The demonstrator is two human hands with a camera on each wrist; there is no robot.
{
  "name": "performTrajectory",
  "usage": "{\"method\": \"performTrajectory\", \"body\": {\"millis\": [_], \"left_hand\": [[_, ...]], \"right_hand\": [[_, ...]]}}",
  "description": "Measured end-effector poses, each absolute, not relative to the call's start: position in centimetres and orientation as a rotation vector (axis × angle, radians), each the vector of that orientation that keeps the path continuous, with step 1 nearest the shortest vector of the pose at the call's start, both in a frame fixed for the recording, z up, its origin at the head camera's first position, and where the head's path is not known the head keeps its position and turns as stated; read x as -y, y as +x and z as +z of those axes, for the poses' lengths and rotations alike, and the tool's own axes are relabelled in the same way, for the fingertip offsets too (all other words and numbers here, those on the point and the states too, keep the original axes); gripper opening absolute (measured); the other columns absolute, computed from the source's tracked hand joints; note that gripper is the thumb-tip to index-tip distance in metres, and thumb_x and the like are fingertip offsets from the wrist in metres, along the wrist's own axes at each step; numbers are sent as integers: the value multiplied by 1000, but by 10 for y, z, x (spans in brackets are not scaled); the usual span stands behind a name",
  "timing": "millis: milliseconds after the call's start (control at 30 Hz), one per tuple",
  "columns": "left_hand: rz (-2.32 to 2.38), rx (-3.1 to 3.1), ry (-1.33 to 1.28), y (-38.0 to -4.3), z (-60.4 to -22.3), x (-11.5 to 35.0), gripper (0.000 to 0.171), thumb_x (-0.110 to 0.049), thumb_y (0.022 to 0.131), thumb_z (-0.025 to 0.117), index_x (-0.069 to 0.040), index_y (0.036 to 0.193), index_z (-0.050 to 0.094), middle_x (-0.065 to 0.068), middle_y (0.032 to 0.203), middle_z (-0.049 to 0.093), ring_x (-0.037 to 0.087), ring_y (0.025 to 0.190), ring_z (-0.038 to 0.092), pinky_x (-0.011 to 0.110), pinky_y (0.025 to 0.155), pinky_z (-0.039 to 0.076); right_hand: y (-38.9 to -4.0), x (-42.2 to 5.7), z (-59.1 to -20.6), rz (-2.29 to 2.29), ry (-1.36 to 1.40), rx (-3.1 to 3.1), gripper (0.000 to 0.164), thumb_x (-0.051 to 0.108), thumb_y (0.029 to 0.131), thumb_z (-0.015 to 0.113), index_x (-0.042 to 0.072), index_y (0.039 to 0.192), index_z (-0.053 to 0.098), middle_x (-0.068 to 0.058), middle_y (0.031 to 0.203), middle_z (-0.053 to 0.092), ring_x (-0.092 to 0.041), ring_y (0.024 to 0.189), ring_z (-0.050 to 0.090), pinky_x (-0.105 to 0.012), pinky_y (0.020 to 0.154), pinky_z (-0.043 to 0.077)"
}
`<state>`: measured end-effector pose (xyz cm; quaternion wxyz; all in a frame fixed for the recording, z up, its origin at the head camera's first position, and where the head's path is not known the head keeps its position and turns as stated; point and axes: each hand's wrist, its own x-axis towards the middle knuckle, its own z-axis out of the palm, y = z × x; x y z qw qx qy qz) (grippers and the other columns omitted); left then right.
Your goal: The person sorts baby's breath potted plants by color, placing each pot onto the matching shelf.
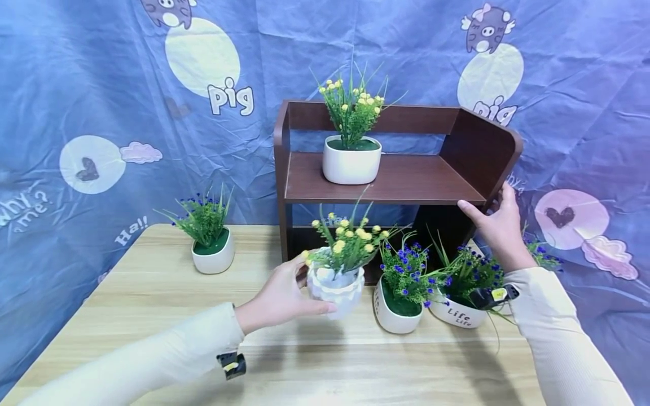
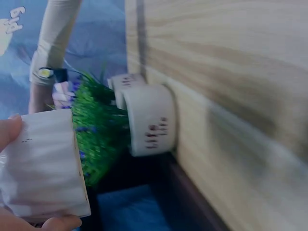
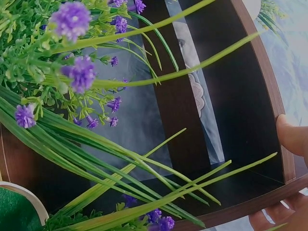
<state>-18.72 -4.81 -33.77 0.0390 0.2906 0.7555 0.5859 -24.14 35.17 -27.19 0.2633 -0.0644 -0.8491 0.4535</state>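
Observation:
My left hand (image 1: 284, 293) grips a white scalloped flowerpot (image 1: 337, 287) with yellow artificial flowers, held above the table in front of the shelf. From the left wrist view, the fingers and thumb clasp opposite sides of this pot (image 2: 43, 163). A dark brown two-tier desktop shelf (image 1: 381, 180) stands at the back of the table. My right hand (image 1: 500, 231) holds its right side panel, thumb at the front edge of the upper board and fingers on the outer face. In the right wrist view, the thumb (image 3: 292, 137) lies on the panel's edge.
A white pot of yellow flowers (image 1: 352, 163) stands on the upper board. Two blue-flowered pots, one tilted (image 1: 396, 316) and one lettered "Life" (image 1: 459, 316), sit before the shelf's right half. Another blue-flowered pot (image 1: 213, 259) stands at left. A blue printed cloth (image 1: 213, 152) hangs behind.

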Motion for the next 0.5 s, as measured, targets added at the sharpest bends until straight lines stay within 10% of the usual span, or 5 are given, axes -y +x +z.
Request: {"method": "performTrajectory", "body": {"millis": [500], "left_hand": [[1571,-2670,953,-209,-269,-17,99,-41,63,89,-13,144,42,2,135,56,14,122,51,36,99,45]], "right_hand": [[-240,-351,-274,1199,-178,2274,79,34,88,68,19,150,23,-9,137,42,-13,118,47,-12,84,39]]}}
